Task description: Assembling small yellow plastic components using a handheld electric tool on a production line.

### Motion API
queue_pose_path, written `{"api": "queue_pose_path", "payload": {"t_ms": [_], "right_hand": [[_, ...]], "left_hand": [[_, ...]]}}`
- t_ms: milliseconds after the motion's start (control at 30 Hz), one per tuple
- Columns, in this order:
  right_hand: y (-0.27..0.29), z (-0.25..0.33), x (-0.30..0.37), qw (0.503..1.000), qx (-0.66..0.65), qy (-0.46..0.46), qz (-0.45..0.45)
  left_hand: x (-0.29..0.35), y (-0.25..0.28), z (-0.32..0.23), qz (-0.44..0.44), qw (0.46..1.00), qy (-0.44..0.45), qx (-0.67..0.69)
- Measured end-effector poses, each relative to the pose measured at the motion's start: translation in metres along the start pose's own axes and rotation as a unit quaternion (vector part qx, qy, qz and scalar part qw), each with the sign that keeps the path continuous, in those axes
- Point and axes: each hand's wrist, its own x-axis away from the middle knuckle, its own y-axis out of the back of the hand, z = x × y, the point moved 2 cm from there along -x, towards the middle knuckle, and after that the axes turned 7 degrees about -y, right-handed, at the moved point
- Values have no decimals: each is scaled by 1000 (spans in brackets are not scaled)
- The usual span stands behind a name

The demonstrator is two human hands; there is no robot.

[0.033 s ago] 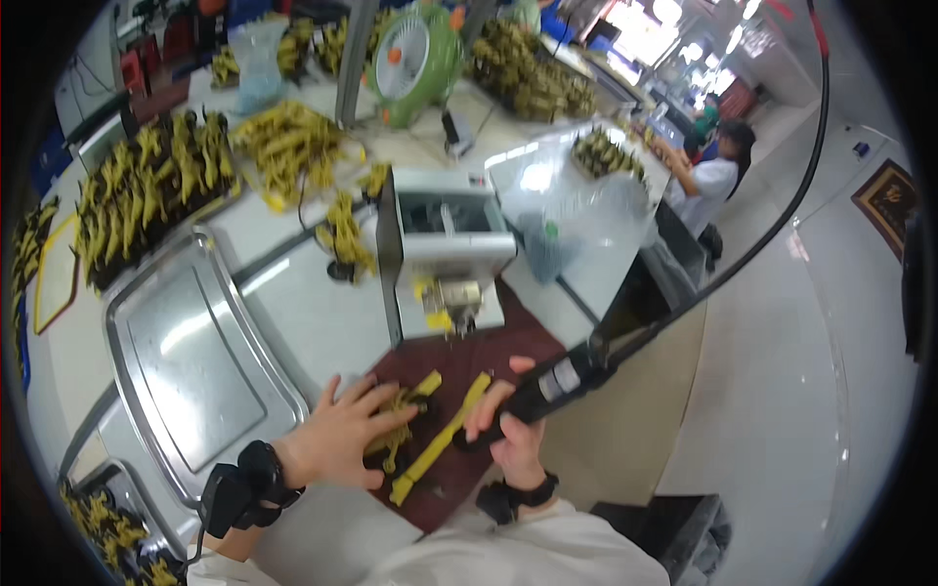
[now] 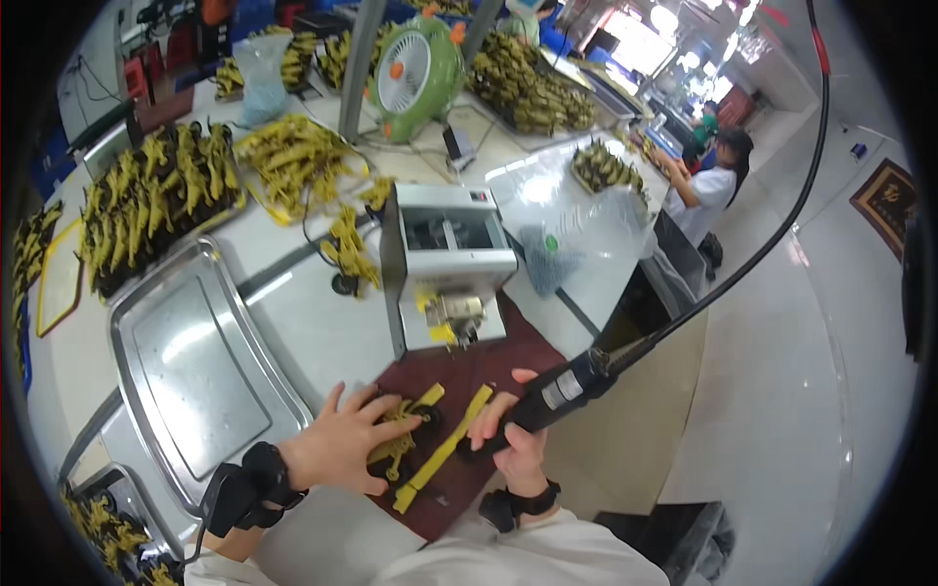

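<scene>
My left hand [image 2: 332,447] lies with fingers spread over a yellow-and-black part [image 2: 399,447], fingertips touching it. Much of that part is hidden under the hand. It rests on a dark red mat [image 2: 528,344]. My right hand [image 2: 516,451] is wrapped round a black corded electric screwdriver [image 2: 559,391], which slants down to the left; its tip does not show clearly. Between the hands a flat yellow strip [image 2: 442,457] lies slantwise on the mat. Beyond the mat stands a white-and-grey screw feeder [image 2: 459,264] with a metal mechanism in front.
An empty metal tray [image 2: 200,366] lies at the left. Trays of yellow-and-black parts [image 2: 156,195] and a pile of yellow pieces [image 2: 298,161] stand behind it. A green fan [image 2: 415,73] is farther back. The screwdriver's black cable [image 2: 762,259] arcs up right. A person [image 2: 713,181] sits far right.
The whole view has shifted slightly, so the table things sit a little lower. Both hands keep nearly the same pose, the right still round the screwdriver.
</scene>
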Motion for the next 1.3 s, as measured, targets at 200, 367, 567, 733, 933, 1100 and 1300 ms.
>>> {"api": "queue_pose_path", "payload": {"t_ms": [200,367,567,733,933,1100,1300], "right_hand": [[-5,11,1,997,17,17,-70],[-10,24,2,989,-23,116,-92],[-15,69,-44,962,35,259,-75],[-18,89,-70,938,101,295,-153],[-20,91,-88,952,133,265,-70],[-42,87,-104,955,136,257,-53],[-53,70,-135,946,199,254,-35]], "left_hand": [[-4,-3,-16,-79,988,-61,-118],[-3,-15,-31,-208,972,-31,-104],[-14,-50,-39,-335,920,185,-87],[-26,-65,-59,-376,890,244,-88],[-23,-73,-52,-331,914,217,-91],[-18,-80,-49,-311,924,213,-62],[-18,-84,-54,-325,922,193,-89]]}}
